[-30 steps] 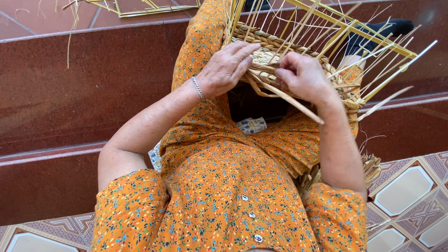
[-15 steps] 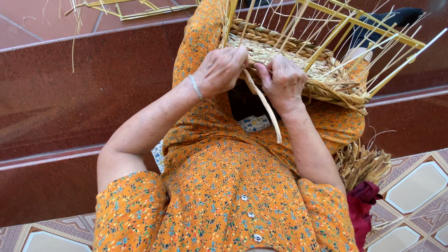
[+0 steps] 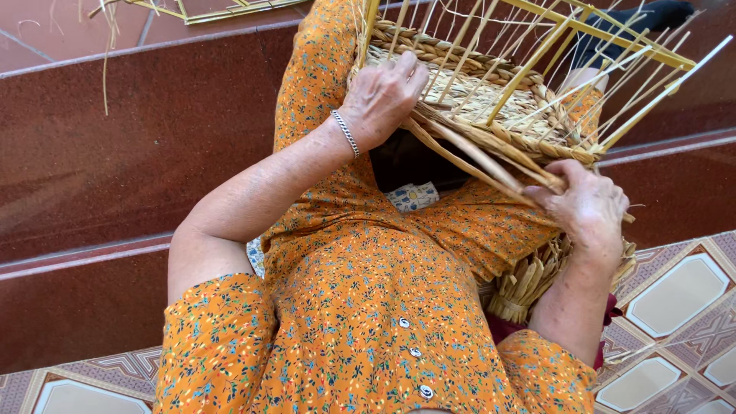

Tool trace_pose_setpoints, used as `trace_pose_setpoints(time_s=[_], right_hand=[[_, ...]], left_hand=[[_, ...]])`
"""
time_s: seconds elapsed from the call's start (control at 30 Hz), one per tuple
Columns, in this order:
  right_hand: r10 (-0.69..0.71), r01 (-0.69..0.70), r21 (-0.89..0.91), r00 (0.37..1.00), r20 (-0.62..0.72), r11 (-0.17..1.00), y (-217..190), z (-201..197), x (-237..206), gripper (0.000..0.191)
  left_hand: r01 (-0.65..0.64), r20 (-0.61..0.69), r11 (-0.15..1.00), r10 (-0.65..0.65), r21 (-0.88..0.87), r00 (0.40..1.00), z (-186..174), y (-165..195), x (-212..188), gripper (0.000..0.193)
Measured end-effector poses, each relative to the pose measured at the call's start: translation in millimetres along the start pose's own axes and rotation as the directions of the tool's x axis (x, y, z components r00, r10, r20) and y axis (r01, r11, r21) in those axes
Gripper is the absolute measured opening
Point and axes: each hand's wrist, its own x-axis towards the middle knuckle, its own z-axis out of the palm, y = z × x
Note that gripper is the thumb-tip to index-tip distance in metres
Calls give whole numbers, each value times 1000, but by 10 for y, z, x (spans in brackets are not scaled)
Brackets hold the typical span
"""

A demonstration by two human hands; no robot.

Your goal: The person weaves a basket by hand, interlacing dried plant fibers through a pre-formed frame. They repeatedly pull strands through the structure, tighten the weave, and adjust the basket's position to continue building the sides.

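Observation:
A half-woven straw basket [image 3: 491, 107] rests on my lap, with many thin yellow stakes [image 3: 613, 84] sticking up from its frame. My left hand [image 3: 383, 96], with a silver bracelet on the wrist, presses on the near left corner of the woven base. My right hand [image 3: 586, 211] is closed on a bundle of flat straw strands [image 3: 475, 157] that run from the basket's near edge out to the lower right. I wear an orange flowered dress [image 3: 368, 307].
Dark red stone steps [image 3: 115, 153] lie to the left and ahead. A bundle of loose straw [image 3: 529, 284] sits by my right hip on patterned floor tiles [image 3: 675, 291]. Another yellow frame [image 3: 222, 9] lies on the upper step.
My right hand has drawn the straw strands away from the basket's middle, down and to the right. The left hand stayed on the basket's corner.

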Motion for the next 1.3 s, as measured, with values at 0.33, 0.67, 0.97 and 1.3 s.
trace_pose_setpoints(time_s=[0.33, 0.67, 0.97, 1.3], right_hand=[[-520, 572, -167, 536, -664, 803, -1023, -119, -355, 25], [-534, 737, 96, 567, -627, 669, -1262, -72, -542, 56], [-583, 600, -193, 566, -583, 776, -1396, 293, 4, 47], [-639, 672, -187, 525, -562, 716, -1485, 218, 97, 21]], left_hand=[[137, 126, 809, -79, -572, 989, -156, -47, 121, 6], [91, 78, 734, -51, -673, 996, -262, -61, 81, 20], [174, 179, 665, -62, -726, 982, -266, -104, 39, 22], [138, 154, 672, -37, -727, 987, -166, -148, 17, 28]])
